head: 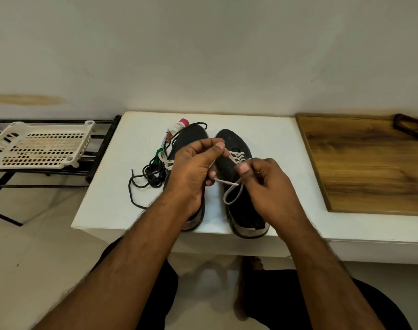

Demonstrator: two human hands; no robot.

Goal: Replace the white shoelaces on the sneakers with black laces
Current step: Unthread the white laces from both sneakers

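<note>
Two dark sneakers stand side by side on a white table [122, 206], toes pointing away from me. The right sneaker [241, 210] carries a white lace [229, 194] with a loose loop hanging over its tongue. My left hand [193, 167] pinches one part of this lace above the shoes. My right hand [267, 184] pinches the lace close to the eyelets. The left sneaker [193, 134] lies mostly hidden under my left hand. A tangle of black laces [150, 177] lies on the table left of the left sneaker.
A pink-capped tube [179, 126] and a green-ended marker [161, 151] lie behind the black laces. A wooden board [369, 163] covers the table's right side. A white plastic basket [41, 146] sits on a black metal rack at left. My knees are below the table's front edge.
</note>
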